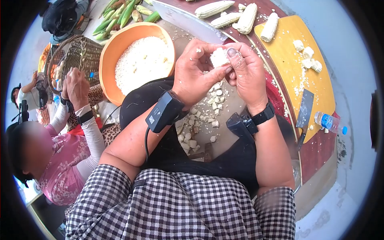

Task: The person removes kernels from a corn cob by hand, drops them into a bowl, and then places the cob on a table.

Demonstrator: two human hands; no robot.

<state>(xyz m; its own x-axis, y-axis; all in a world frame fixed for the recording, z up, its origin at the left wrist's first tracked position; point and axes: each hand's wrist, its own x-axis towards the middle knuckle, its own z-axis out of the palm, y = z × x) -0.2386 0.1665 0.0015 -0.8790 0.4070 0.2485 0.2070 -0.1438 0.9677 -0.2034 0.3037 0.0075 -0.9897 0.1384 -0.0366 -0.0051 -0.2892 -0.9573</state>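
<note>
Orange and round, a basin (106, 72) of loose pale kernels (142, 60) stands beside the left hand (196, 66); beyond the right hand (249, 72) lies a yellow board (280, 62) bearing a broad-bladed metal cleaver (305, 109). Both hands pinch a stubby, rough white corn piece (219, 58) between thumbs and fingers, which hide part of it, and black trousers (234, 156) partly block the pale cob fragments (216, 106) beneath.

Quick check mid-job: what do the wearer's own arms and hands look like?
Black-and-white checked sleeves end near the elbows. The left hand is gloveless; at its wrist sits a black box with a square code label and thin black cable. The right hand, also gloveless, has a black wrist strap and dark casing.
</note>
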